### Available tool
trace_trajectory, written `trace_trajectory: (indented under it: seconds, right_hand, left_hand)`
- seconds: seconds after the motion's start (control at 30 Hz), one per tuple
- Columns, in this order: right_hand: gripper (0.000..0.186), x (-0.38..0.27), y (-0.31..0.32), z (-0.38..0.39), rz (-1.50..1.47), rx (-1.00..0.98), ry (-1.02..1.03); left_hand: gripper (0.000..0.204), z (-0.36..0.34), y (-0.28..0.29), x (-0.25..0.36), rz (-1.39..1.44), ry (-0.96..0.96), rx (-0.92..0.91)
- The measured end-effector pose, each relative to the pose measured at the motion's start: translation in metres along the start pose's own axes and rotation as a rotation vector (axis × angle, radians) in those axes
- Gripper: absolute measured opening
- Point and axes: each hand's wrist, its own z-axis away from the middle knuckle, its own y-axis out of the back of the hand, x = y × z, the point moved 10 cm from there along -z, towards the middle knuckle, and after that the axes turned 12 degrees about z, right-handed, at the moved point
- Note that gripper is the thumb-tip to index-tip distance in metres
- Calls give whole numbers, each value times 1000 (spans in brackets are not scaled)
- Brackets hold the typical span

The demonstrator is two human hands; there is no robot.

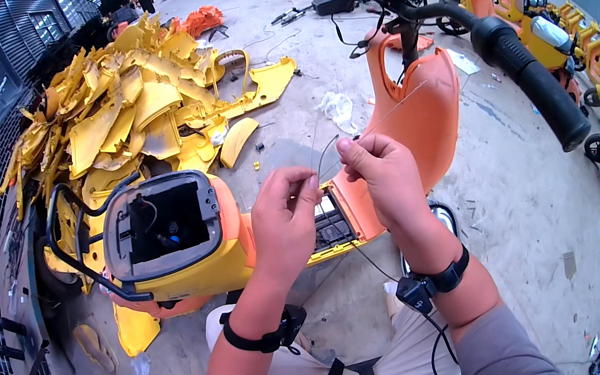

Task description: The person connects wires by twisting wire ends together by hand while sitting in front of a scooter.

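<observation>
Both my hands are raised over the footboard [358, 205] of a yellow and orange scooter, fingertips a short way apart. My left hand [284, 210] is closed in a pinch on a thin wire [324, 156], which curves up from its fingertips toward the right hand. Thumb against bent fingers, my right hand [388, 176] also pinches a thin strand, whose tip is too fine to follow. Below them lies an uncovered slot [332, 223] in the footboard, with dark parts inside. Left of my hands is the scooter's lidless seat box [160, 222], with a cable in it.
The black handlebar [488, 46] reaches over the right side, above the orange front shield [428, 117]. A black tube rack [63, 245] juts out at the scooter's rear. Yellow panels [129, 105] are heaped at back left. Rows of scooters [558, 33] line the right.
</observation>
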Motion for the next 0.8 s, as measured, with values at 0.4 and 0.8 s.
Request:
trace_trajectory:
  seconds: [0.4,0.8]
  right_hand:
    - [18,1,-34,32,-15,-425,81]
    - [17,157,-23,13,-33,-373,-436]
  left_hand:
    - [13,50,-7,-37,619,536,-19]
    - [14,66,7,-139,403,653,-30]
